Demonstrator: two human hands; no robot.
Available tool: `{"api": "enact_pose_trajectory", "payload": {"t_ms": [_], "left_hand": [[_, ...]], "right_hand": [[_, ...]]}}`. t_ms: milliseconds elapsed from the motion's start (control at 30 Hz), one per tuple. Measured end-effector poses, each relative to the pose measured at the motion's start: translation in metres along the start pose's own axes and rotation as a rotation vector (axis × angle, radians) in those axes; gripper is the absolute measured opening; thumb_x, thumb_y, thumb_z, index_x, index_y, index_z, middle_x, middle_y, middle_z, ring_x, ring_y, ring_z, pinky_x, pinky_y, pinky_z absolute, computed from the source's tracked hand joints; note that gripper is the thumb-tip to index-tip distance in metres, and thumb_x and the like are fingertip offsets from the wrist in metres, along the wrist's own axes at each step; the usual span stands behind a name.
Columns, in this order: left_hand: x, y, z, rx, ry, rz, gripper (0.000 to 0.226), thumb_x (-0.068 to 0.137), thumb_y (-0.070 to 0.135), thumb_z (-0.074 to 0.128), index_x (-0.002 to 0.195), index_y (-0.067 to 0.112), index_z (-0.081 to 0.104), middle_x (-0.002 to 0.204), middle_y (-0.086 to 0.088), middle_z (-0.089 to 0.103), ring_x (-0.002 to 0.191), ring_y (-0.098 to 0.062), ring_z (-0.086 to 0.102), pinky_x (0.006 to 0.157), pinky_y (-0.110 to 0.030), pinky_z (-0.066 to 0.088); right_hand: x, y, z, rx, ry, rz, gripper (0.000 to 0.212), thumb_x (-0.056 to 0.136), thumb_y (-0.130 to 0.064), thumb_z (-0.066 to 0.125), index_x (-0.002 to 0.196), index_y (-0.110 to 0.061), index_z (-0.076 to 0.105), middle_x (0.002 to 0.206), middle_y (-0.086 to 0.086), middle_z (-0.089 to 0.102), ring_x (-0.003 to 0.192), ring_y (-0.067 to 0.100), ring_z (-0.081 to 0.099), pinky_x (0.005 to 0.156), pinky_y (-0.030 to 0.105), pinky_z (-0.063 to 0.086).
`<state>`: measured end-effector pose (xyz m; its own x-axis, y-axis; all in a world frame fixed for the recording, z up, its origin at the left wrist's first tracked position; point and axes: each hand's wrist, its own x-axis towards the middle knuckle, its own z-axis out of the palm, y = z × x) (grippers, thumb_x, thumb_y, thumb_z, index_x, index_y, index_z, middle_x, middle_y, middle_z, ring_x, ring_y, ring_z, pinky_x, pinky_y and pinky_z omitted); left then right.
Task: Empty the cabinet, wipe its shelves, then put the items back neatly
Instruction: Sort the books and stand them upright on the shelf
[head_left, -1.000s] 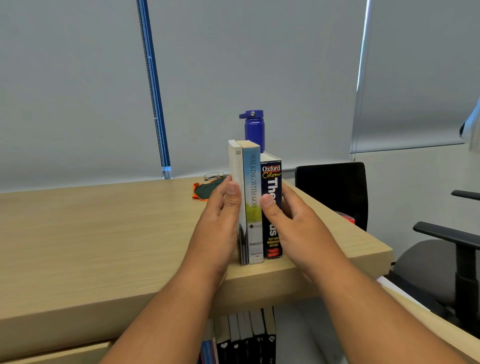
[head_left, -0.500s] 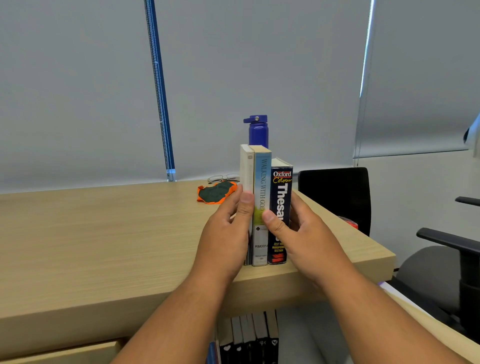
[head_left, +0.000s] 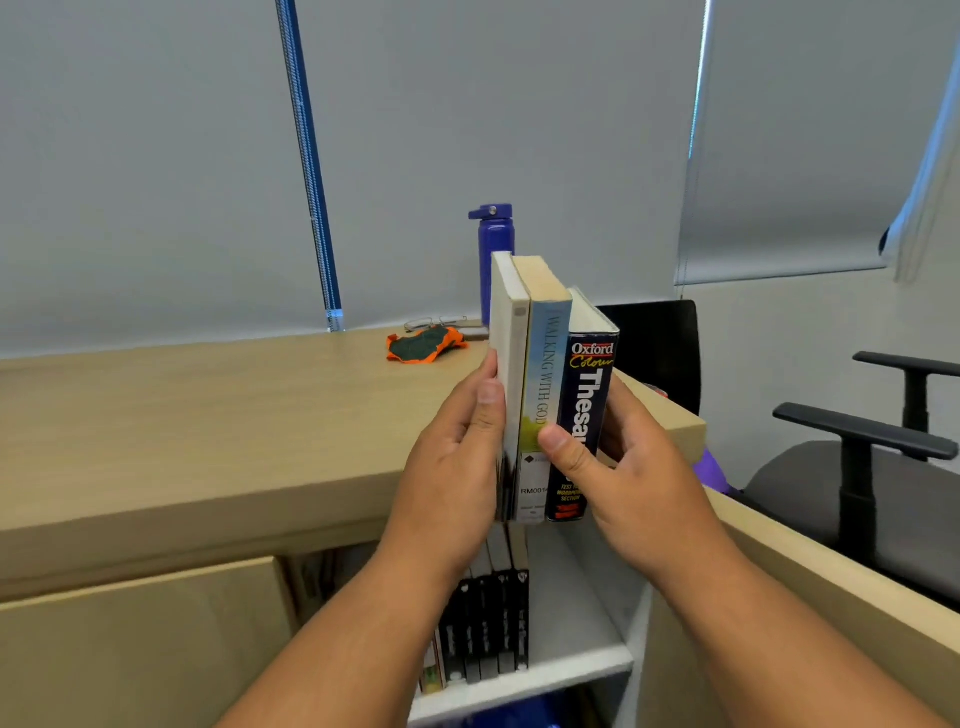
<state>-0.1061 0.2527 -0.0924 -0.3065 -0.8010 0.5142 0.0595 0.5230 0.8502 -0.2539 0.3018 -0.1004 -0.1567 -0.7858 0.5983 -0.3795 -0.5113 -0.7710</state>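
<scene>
Head camera: the grey roller blinds (head_left: 156, 156) fill the whole back of your view, with a blue cord (head_left: 309, 166) hanging down in front of them. Below them the wooden cabinet top (head_left: 208, 415) runs from the left edge to its corner on your right. Under it, a closed cabinet door (head_left: 135, 649) sits on the left, and beside it is an open compartment with a white shelf (head_left: 571, 660). To your right stands a grey office chair (head_left: 857, 493) with black armrests, and a black chair back (head_left: 660, 353) shows behind the top's corner.

Both your forearms reach in from below. Your left hand (head_left: 452, 467) and right hand (head_left: 628, 473) clamp three books (head_left: 543, 374) upright between them, spines towards you. The left hand presses on the white book on the outside, thumb lying along its spine edge; its fingers are hidden behind the cover. The right thumb crosses the spines, and the fingers curl round the cover of the Oxford Colour Thesaurus (head_left: 589, 384). The middle spine reads "Walking with God". The lower ends of the books show in front of the top's front edge, above the open compartment.

On the white shelf a row of black-spined books (head_left: 488, 634) stands upright towards its left side. Behind the held books a blue bottle (head_left: 493, 234) stands on the cabinet top. Left of it lies an orange-edged green cloth (head_left: 423, 344), with a pair of glasses (head_left: 434, 323) just behind it.
</scene>
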Motion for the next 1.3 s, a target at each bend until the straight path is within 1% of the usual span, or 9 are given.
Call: {"api": "enact_pose_trajectory", "payload": {"t_ms": [167, 367, 467, 567, 767, 967, 1067, 1200, 1300], "left_hand": [[-0.054, 0.013, 0.015, -0.021, -0.050, -0.003, 0.058, 0.091, 0.064, 0.038, 0.146, 0.046, 0.045, 0.137, 0.020, 0.059, 0.125, 0.003, 0.055, 0.097, -0.020, 0.049], [-0.114, -0.014, 0.038, -0.055, -0.106, -0.145, 0.057, 0.093, 0.060, 0.041, 0.147, 0.046, 0.045, 0.139, 0.025, 0.054, 0.126, 0.006, 0.053, 0.098, -0.014, 0.049], [-0.137, -0.048, 0.049, -0.038, -0.119, -0.257, 0.060, 0.094, 0.071, 0.037, 0.147, 0.046, 0.044, 0.137, 0.027, 0.048, 0.130, 0.004, 0.048, 0.112, -0.037, 0.045], [-0.154, -0.083, 0.056, -0.046, -0.161, -0.363, 0.072, 0.086, 0.081, 0.039, 0.147, 0.046, 0.044, 0.139, 0.024, 0.048, 0.134, 0.000, 0.047, 0.113, -0.044, 0.043], [-0.162, -0.153, 0.069, 0.019, -0.227, -0.467, 0.087, 0.073, 0.092, 0.047, 0.148, 0.048, 0.042, 0.143, 0.024, 0.045, 0.134, -0.001, 0.047, 0.113, -0.045, 0.043], [-0.134, -0.233, 0.075, 0.098, -0.262, -0.524, 0.078, 0.080, 0.087, 0.047, 0.148, 0.048, 0.041, 0.146, 0.022, 0.046, 0.138, -0.005, 0.045, 0.114, -0.046, 0.041], [-0.115, -0.277, 0.076, 0.121, -0.286, -0.555, 0.074, 0.083, 0.083, 0.049, 0.149, 0.051, 0.037, 0.150, 0.019, 0.048, 0.140, -0.007, 0.044, 0.115, -0.047, 0.039], [-0.094, -0.301, 0.078, 0.161, -0.285, -0.505, 0.054, 0.095, 0.066, 0.049, 0.146, 0.051, 0.041, 0.144, 0.020, 0.054, 0.134, -0.002, 0.049, 0.112, -0.042, 0.043], [-0.084, -0.310, 0.083, 0.268, -0.220, -0.462, 0.036, 0.102, 0.047, 0.051, 0.137, 0.044, 0.054, 0.129, 0.017, 0.065, 0.119, -0.002, 0.060, 0.103, -0.037, 0.051]], "right_hand": [[-0.058, -0.014, -0.019, -0.023, 0.017, 0.019, 0.057, 0.083, -0.040, 0.068, 0.136, -0.039, 0.047, 0.123, -0.028, 0.063, 0.120, -0.007, 0.057, 0.095, 0.012, 0.049], [-0.122, 0.011, -0.038, -0.109, -0.028, 0.148, 0.073, 0.080, -0.048, 0.071, 0.145, -0.040, 0.039, 0.134, -0.022, 0.058, 0.131, 0.000, 0.051, 0.109, 0.041, 0.045], [-0.149, 0.038, -0.039, -0.125, -0.072, 0.229, 0.073, 0.084, -0.040, 0.072, 0.147, -0.042, 0.036, 0.133, -0.033, 0.055, 0.128, -0.011, 0.047, 0.106, 0.024, 0.042], [-0.170, 0.071, -0.034, -0.122, -0.128, 0.314, 0.069, 0.089, -0.030, 0.072, 0.141, -0.053, 0.033, 0.125, -0.048, 0.050, 0.123, -0.021, 0.045, 0.092, 0.001, 0.040], [-0.187, 0.141, -0.022, -0.097, -0.171, 0.457, 0.081, 0.091, -0.028, 0.072, 0.156, -0.038, 0.025, 0.136, -0.039, 0.050, 0.126, -0.018, 0.044, 0.095, -0.002, 0.034], [-0.169, 0.214, -0.009, -0.077, -0.164, 0.532, 0.079, 0.092, -0.025, 0.072, 0.155, -0.038, 0.028, 0.142, -0.025, 0.053, 0.128, -0.013, 0.047, 0.103, 0.011, 0.039], [-0.152, 0.254, -0.001, -0.043, -0.183, 0.553, 0.077, 0.093, -0.014, 0.070, 0.155, -0.035, 0.029, 0.137, -0.026, 0.056, 0.126, -0.011, 0.050, 0.100, 0.008, 0.041], [-0.131, 0.293, 0.006, -0.008, -0.169, 0.555, 0.075, 0.093, -0.009, 0.068, 0.154, -0.034, 0.031, 0.140, -0.016, 0.058, 0.130, 0.002, 0.053, 0.110, 0.032, 0.043], [-0.120, 0.317, 0.013, -0.044, -0.149, 0.573, 0.065, 0.093, -0.016, 0.070, 0.148, -0.035, 0.040, 0.134, -0.015, 0.062, 0.126, 0.003, 0.057, 0.110, 0.039, 0.045]]}}
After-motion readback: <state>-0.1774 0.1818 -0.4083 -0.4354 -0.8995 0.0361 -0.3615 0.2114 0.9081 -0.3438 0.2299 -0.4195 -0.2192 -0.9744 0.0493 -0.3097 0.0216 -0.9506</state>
